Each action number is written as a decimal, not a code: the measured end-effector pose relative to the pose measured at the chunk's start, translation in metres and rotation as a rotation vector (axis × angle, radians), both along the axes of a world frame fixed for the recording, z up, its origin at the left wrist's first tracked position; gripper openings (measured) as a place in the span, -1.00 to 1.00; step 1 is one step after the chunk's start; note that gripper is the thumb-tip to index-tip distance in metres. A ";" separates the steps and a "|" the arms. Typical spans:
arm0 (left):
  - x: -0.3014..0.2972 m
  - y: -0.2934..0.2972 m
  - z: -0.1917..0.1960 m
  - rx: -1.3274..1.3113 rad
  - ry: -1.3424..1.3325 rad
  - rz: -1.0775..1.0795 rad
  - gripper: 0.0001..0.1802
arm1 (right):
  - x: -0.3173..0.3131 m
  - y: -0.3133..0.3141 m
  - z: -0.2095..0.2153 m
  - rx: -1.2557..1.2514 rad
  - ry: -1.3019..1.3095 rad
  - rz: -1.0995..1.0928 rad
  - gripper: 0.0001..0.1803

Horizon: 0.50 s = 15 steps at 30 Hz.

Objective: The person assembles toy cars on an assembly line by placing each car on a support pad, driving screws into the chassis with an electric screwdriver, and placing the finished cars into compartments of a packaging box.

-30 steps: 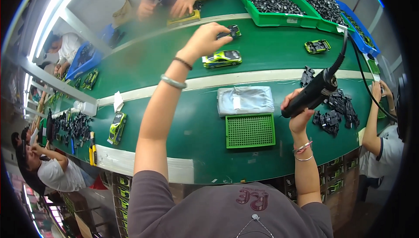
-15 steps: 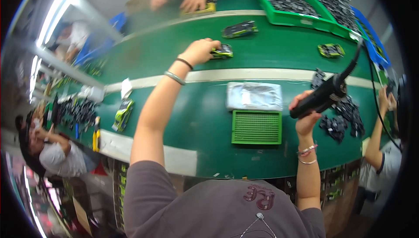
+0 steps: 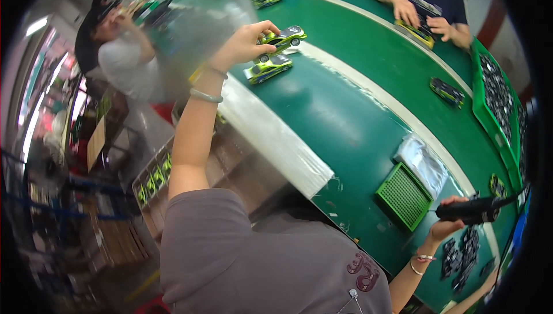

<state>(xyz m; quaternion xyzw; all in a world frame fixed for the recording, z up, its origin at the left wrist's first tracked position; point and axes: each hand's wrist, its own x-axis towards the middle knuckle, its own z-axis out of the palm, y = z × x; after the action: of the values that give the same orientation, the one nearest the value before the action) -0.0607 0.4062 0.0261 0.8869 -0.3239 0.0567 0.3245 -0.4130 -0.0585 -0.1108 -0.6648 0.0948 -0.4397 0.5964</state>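
My left hand (image 3: pixel 245 44) is closed on a green and black toy car (image 3: pixel 287 37), gripping it by one end. Just below it, a second green toy car (image 3: pixel 269 69) rests on the green table near its left end. Over on the right, my right hand (image 3: pixel 444 229) wraps round a black electric screwdriver (image 3: pixel 469 211), whose cord runs off to the right. The screwdriver's tip points left, toward a green grid tray (image 3: pixel 405 197). Beside that tray lies a silvery plastic bag (image 3: pixel 422 164).
Dark plastic parts (image 3: pixel 462 256) lie in heaps below the screwdriver. Toy cars (image 3: pixel 446 92) sit on the far strip of the table. Green bins (image 3: pixel 479 107) full of small dark parts stand at the right. Across the table, a person's hands (image 3: pixel 408 12) hold a yellow piece.
The view has swung to the left. My left hand has carried the toy car from the far strip to beside the other green car. My right hand still holds the screwdriver.
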 end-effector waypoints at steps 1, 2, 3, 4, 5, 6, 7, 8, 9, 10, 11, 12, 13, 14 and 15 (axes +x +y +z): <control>-0.016 0.021 -0.003 0.012 -0.052 0.057 -0.60 | 0.005 0.002 0.000 0.033 0.008 0.025 0.01; -0.029 0.037 -0.008 0.020 -0.098 0.106 -0.59 | 0.007 0.005 0.002 0.067 -0.007 0.000 0.02; -0.044 0.051 -0.015 -0.010 -0.121 0.148 -0.58 | 0.008 0.004 0.002 0.078 0.001 -0.027 0.03; -0.052 0.065 -0.031 -0.059 -0.173 0.156 -0.58 | 0.007 0.003 0.004 0.053 0.007 -0.067 0.03; -0.066 0.068 -0.039 -0.061 -0.179 0.224 -0.58 | 0.004 0.000 0.008 0.024 0.014 -0.113 0.03; -0.082 0.074 -0.052 -0.159 -0.175 0.245 -0.58 | 0.001 -0.007 0.007 -0.035 0.046 -0.097 0.03; -0.094 0.073 -0.065 -0.250 -0.131 0.297 -0.60 | -0.003 -0.005 0.015 -0.055 0.043 -0.143 0.03; -0.116 0.083 -0.077 -0.330 -0.094 0.363 -0.61 | -0.001 -0.004 0.013 -0.041 0.031 -0.150 0.00; -0.139 0.099 -0.092 -0.361 -0.139 0.453 -0.62 | 0.003 -0.011 0.008 0.060 -0.024 -0.107 -0.01; -0.148 0.108 -0.113 -0.413 -0.178 0.505 -0.63 | 0.000 -0.019 0.009 0.010 -0.033 -0.080 -0.04; -0.164 0.119 -0.130 -0.424 -0.167 0.589 -0.62 | -0.001 -0.026 0.007 0.000 -0.028 -0.063 -0.04; -0.177 0.141 -0.156 -0.444 -0.194 0.683 -0.60 | 0.000 -0.032 0.002 -0.012 -0.044 -0.085 -0.06; -0.203 0.158 -0.166 -0.406 -0.188 0.817 -0.59 | 0.004 -0.037 -0.004 -0.017 -0.056 -0.101 -0.07; -0.221 0.183 -0.186 -0.366 -0.210 0.931 -0.60 | 0.006 -0.042 -0.008 -0.028 -0.074 -0.130 -0.08; -0.238 0.200 -0.196 -0.277 -0.171 1.104 -0.60 | 0.005 -0.046 -0.011 -0.047 -0.095 -0.172 -0.10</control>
<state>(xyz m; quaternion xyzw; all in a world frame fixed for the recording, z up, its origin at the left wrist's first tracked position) -0.2988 0.6059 -0.1696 0.8660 0.1724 0.3312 0.3325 -0.4082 -0.1044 -0.1214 -0.6463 0.1129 -0.5225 0.5445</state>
